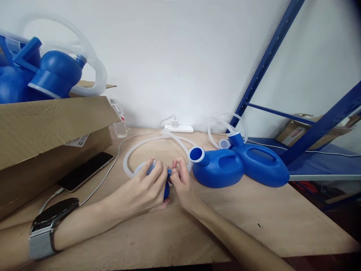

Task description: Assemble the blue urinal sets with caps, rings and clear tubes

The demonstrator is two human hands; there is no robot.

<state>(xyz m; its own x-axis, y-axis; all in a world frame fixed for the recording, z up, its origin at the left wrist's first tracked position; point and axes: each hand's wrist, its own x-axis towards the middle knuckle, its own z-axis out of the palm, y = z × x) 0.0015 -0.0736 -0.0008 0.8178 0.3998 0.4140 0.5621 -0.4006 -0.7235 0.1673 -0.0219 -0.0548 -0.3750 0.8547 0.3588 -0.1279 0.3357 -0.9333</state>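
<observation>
Near the middle of the wooden table (pixel 225 218), my left hand (pixel 150 184) is wrapped round a blue plastic part (pixel 166 190), mostly hidden by the fingers. My right hand (pixel 182 180) pinches a small blue piece (pixel 169 172) at its edge, close against the left fingers. A translucent hose (pixel 128 158) loops on the table behind both hands. Just right of my right hand lies a blue bottle (pixel 218 171) with its open mouth facing left. Behind it, a second blue bottle (pixel 263 165) has a cap and hose attached.
At the left, a cardboard box (pixel 56 120) holds blue bottles (pixel 60 69) and hoses. A phone (pixel 86 171) on a cable and a clear water bottle (pixel 120 120) are beside it. A power strip (pixel 179 128) sits by the wall; a blue shelf (pixel 265 67) stands right.
</observation>
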